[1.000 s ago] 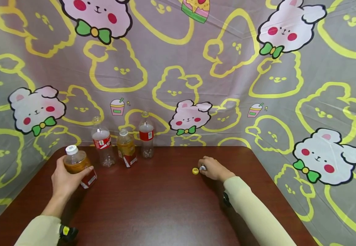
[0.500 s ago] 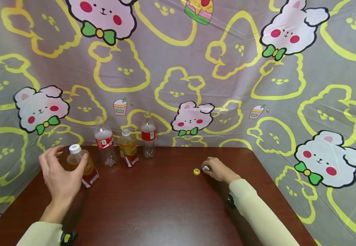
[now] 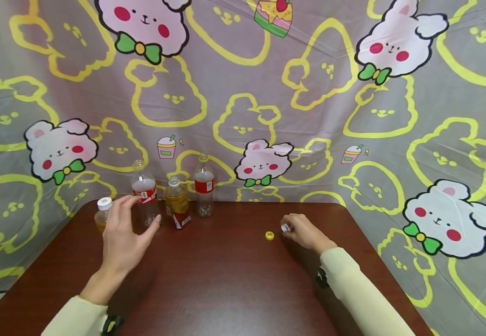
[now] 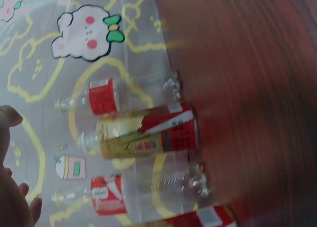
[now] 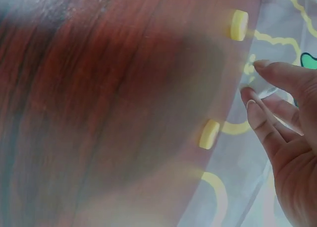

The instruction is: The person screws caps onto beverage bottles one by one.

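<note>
My left hand (image 3: pixel 123 235), fingers spread and holding nothing, hovers in front of a clear bottle with a red label (image 3: pixel 145 192). Left of that hand, and partly hidden by it, stands a white-capped bottle of amber colour (image 3: pixel 102 218). Farther right are an amber bottle with a red-and-yellow label (image 3: pixel 177 205) and a second clear red-labelled bottle (image 3: pixel 204 186); neither shows a cap. Over at the right, my right hand (image 3: pixel 303 231) pinches a small white cap (image 3: pixel 285 227) between thumb and fingers. Beside it on the table lies a yellow cap (image 3: pixel 269 236).
In the right wrist view, two yellow caps lie apart on the table, one (image 5: pixel 239 25) above and one (image 5: pixel 209 134) below. A patterned cloth (image 3: pixel 243 107) hangs right behind the brown table (image 3: pixel 226 280). The bottles stand close together near its back left.
My left hand has let go of the white-capped bottle and moved right, in front of the clear bottle. The right hand has stayed in nearly the same place with the white cap.
</note>
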Available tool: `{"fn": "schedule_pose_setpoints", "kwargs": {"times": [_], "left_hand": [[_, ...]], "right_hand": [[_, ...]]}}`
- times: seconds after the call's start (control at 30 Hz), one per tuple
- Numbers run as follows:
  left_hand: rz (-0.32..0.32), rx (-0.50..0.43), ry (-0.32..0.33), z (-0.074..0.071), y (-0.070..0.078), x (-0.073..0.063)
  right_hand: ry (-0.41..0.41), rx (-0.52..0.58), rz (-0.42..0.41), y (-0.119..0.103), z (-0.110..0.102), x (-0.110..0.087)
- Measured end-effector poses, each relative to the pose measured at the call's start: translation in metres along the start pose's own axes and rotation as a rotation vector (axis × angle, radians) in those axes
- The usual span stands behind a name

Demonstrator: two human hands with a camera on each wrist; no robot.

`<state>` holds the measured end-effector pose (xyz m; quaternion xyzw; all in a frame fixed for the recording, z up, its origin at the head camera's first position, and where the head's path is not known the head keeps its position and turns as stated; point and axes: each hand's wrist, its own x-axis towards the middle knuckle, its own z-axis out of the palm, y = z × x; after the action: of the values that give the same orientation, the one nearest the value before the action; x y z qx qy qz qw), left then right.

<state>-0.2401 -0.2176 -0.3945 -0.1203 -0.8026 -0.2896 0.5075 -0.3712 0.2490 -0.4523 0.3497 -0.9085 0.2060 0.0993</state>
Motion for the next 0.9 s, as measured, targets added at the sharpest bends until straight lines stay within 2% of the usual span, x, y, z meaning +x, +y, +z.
{"fn": "schedule_pose_setpoints", "kwargs": {"times": [0.1,0.17,0.33,0.43,0.53,0.67,0.77,0.9], "left_hand": [[-0.008,-0.003,-0.051,0.010,0.001,-0.002],[-0.037,-0.006,-0.101,0.017,0.001,-0.004],[-0.189,-0.030,-0.233,0.039,0.000,-0.006],[-0.278,-0.048,-0.283,0.051,-0.004,-0.005],[-0.343,-0.060,-0.321,0.063,-0.009,-0.003],[-0.395,-0.062,-0.365,0.079,-0.016,0.000],[-0.425,-0.065,-0.375,0.090,-0.019,0.004],[-0.463,-0.052,-0.366,0.101,-0.021,0.008]], "right_hand": [[0.033,0.008,0.004,-0.003,-0.003,-0.001],[0.061,0.013,0.001,-0.006,-0.005,-0.002],[0.129,0.072,0.013,-0.015,-0.010,-0.004],[0.158,0.123,0.026,-0.021,-0.012,-0.006],[0.176,0.194,0.046,-0.025,-0.014,-0.007],[0.200,0.316,0.121,-0.032,-0.016,-0.011],[0.218,0.401,0.174,-0.036,-0.017,-0.012],[0.217,0.481,0.177,-0.039,-0.017,-0.013]]}}
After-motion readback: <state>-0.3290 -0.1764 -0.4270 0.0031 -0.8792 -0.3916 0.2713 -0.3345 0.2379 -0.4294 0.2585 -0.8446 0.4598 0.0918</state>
